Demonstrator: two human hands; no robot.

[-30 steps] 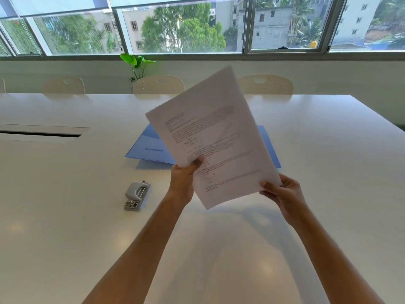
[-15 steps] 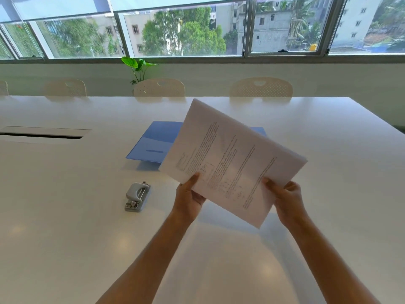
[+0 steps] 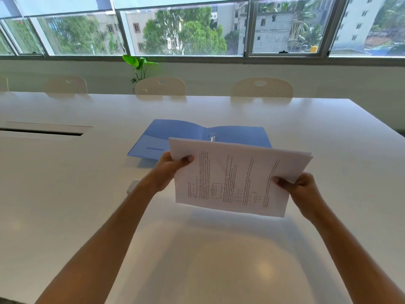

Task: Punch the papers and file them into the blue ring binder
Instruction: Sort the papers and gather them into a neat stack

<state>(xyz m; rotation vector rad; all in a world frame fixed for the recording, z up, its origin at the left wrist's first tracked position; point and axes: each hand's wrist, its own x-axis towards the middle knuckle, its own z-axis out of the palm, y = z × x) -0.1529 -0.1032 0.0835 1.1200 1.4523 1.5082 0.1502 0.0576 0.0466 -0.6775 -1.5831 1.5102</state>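
Observation:
I hold a thin stack of printed papers (image 3: pixel 236 178) above the white table, turned sideways so the text lines run vertically. My left hand (image 3: pixel 169 170) pinches the stack's upper left corner, thumb on top. My right hand (image 3: pixel 302 189) grips its right edge. Behind the papers the blue ring binder (image 3: pixel 175 137) lies open and flat, with one metal ring (image 3: pixel 212 137) showing at its spine; its near part is hidden by the sheets. The grey hole punch (image 3: pixel 132 186) is almost wholly hidden behind my left forearm.
The white table (image 3: pixel 65 194) stretches wide, with a long cable slot (image 3: pixel 41 131) at the left. Cream chairs (image 3: pixel 160 86) line the far edge under the windows, and a green plant (image 3: pixel 139 64) stands behind them.
The papers have turned clockwise from upright to sideways and come down lower. My left hand has slid to the upper left corner, and my forearm now covers the hole punch.

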